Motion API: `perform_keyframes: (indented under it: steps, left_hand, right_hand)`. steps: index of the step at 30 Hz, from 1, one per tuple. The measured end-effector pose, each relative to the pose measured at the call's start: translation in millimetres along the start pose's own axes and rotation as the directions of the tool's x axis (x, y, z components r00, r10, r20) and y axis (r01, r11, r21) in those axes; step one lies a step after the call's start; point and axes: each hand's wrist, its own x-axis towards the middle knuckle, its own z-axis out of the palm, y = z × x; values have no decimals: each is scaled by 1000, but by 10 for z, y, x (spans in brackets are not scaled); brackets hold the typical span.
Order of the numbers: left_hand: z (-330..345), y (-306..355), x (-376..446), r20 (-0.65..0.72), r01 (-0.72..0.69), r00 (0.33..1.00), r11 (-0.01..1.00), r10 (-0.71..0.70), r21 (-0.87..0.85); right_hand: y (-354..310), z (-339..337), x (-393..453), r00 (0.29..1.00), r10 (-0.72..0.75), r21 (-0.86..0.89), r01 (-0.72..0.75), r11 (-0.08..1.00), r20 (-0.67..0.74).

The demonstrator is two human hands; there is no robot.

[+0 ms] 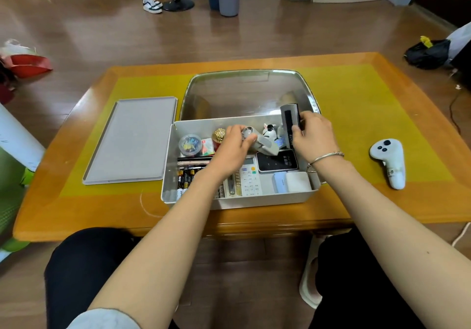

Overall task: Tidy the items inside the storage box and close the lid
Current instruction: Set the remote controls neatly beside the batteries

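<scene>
A white storage box (265, 201) sits mid-table with its clear hinged lid (244, 91) standing open behind it. Inside lie batteries (184, 178), a calculator (251, 179), a black device (276, 161), a tub of clips (190, 145), a gold-topped jar (219, 135) and a small panda figure (269, 131). My left hand (235, 145) grips a grey handheld gadget (265, 144) over the box's middle. My right hand (313, 135) holds a dark flat rectangular item (289, 117) upright at the back right corner.
A grey tray (132, 140) lies flat left of the box. A white controller (390, 160) rests on the table at the right. The yellow mat (369, 114) covers the wooden table, whose near edge is by my knees.
</scene>
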Motion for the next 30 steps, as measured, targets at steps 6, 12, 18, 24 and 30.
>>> perform_keyframes:
  steps: [6,12,18,24,30]
  left_hand:
    - [-209,49,-156,-157,-55,988,955,9,-292]
    - [-228,138,-246,-98,-41,995,922,3,-384]
    - [-233,69,-350,91,-24,995,969,48,-246]
    - [-193,100,-413,178,-33,982,981,68,-192]
    - [-201,-44,-492,106,42,994,973,-19,-225]
  right_hand:
    - [6,42,7,997,73,378,-82,922,37]
    - [-84,69,34,992,6,550,-74,832,124]
    - [-147,59,39,979,-74,588,-55,807,192]
    - [-205,84,30,946,-184,660,-40,750,266]
    - [93,106,214,987,-15,165,-12,986,163]
